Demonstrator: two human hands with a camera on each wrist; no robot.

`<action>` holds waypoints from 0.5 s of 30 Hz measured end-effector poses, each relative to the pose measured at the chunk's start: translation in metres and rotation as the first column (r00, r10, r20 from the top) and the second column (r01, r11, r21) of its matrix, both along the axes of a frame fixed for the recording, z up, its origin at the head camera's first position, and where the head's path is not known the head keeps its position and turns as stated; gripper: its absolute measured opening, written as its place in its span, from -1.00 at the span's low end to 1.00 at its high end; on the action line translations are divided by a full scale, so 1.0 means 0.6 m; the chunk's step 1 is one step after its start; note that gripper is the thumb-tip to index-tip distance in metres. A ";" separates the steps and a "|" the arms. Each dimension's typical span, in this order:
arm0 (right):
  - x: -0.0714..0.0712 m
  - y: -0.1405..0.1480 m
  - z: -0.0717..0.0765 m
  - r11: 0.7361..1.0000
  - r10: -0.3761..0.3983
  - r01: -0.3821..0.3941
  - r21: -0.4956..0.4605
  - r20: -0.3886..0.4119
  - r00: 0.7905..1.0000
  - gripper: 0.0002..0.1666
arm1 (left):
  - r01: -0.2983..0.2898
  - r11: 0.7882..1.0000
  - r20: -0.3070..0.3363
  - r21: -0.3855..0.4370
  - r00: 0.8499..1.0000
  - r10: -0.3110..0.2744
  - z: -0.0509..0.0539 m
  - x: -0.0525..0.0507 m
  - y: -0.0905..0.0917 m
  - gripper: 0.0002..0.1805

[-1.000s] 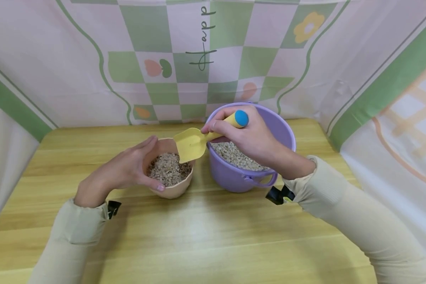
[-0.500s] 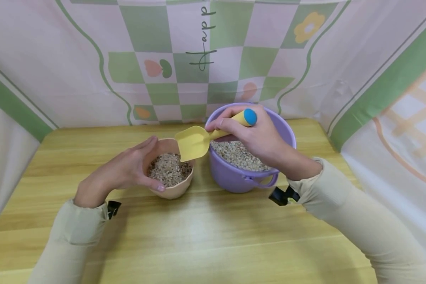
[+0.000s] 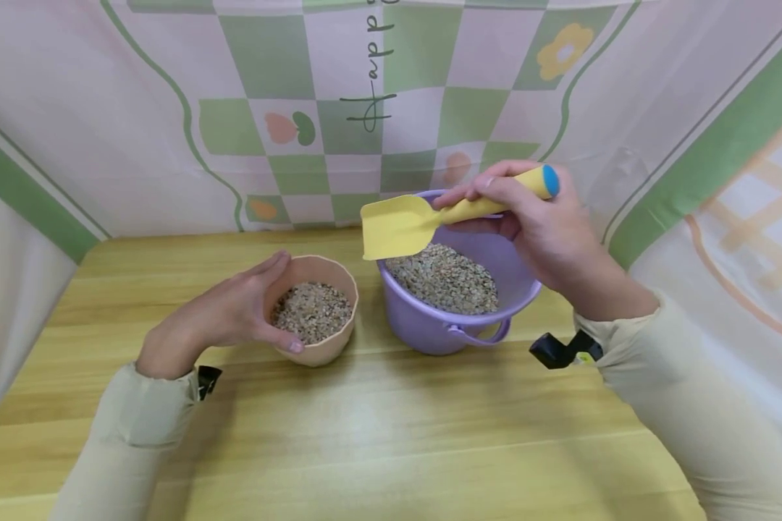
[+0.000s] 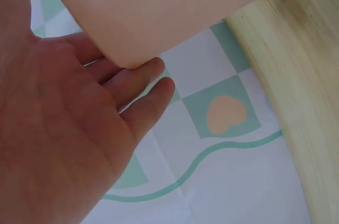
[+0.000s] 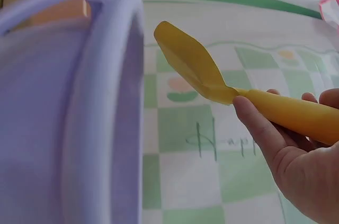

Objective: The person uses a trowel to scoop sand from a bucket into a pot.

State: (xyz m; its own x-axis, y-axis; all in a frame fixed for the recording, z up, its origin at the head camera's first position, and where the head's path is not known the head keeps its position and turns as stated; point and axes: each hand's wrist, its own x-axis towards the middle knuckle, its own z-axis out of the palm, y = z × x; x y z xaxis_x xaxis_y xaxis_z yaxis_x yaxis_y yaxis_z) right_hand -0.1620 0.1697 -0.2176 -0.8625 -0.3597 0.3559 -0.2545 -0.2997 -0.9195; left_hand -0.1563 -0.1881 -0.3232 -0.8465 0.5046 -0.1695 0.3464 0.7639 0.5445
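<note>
My right hand point(image 3: 541, 231) grips a yellow toy shovel point(image 3: 400, 228) by its blue-tipped handle, above a purple bucket point(image 3: 420, 329). No gravel shows on the blade, which hangs over the bucket's left rim. Coarse, pale gravel point(image 3: 446, 282) lies inside the bucket. To its left, a peach flowerpot point(image 3: 322, 353) contains similar gravel point(image 3: 313, 311). My left hand point(image 3: 231, 311) holds the pot from the left, thumb at the front and fingers round the back. In the left wrist view, fingertips point(image 4: 156, 68) touch the pot's wall. The right wrist view has the shovel point(image 5: 193, 60) beside the bucket's rim.
Pot and bucket stand side by side on a wood-grain table point(image 3: 339, 441). A handle point(image 3: 485, 336) juts from the bucket's front right. Behind the table's back edge hangs a green-and-white checked cloth point(image 3: 348, 65), with more cloth at both sides.
My right hand has moved right and up with the shovel, from beside the pot's rim to over the bucket. The pot and my left hand look unmoved.
</note>
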 end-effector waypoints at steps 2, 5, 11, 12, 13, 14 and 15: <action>0.000 0.013 0.003 0.999 0.024 -0.024 -0.048 0.010 1.000 -0.76 | 0.008 1.000 -0.003 -0.004 1.000 -0.008 0.001 -0.001 0.001 0.57; 0.000 0.030 0.005 0.995 0.039 -0.037 -0.094 0.022 0.999 -0.77 | 0.007 1.000 0.003 0.001 1.000 -0.007 0.003 -0.004 0.003 0.53; -0.002 0.053 -0.001 0.997 -0.015 0.014 -0.076 -0.011 1.000 -0.77 | 0.024 1.000 -0.035 0.014 0.999 -0.023 0.009 -0.012 0.017 0.35; -0.002 0.055 -0.002 0.998 -0.032 0.031 -0.062 -0.024 0.999 -0.77 | 0.032 0.999 -0.048 0.014 0.998 -0.032 0.012 -0.014 0.022 0.32; -0.003 0.059 -0.004 0.997 -0.023 0.022 -0.071 -0.019 1.000 -0.77 | 0.042 0.999 -0.061 0.013 0.997 -0.041 0.014 -0.015 0.027 0.29; -0.004 0.062 -0.006 0.997 -0.025 0.024 -0.068 -0.023 0.999 -0.77 | 0.049 0.999 -0.079 0.011 0.996 -0.048 0.018 -0.017 0.033 0.27; -0.004 0.065 -0.008 0.998 -0.027 0.025 -0.064 -0.028 0.999 -0.77 | 0.055 0.998 -0.100 0.009 0.994 -0.054 0.021 -0.018 0.038 0.25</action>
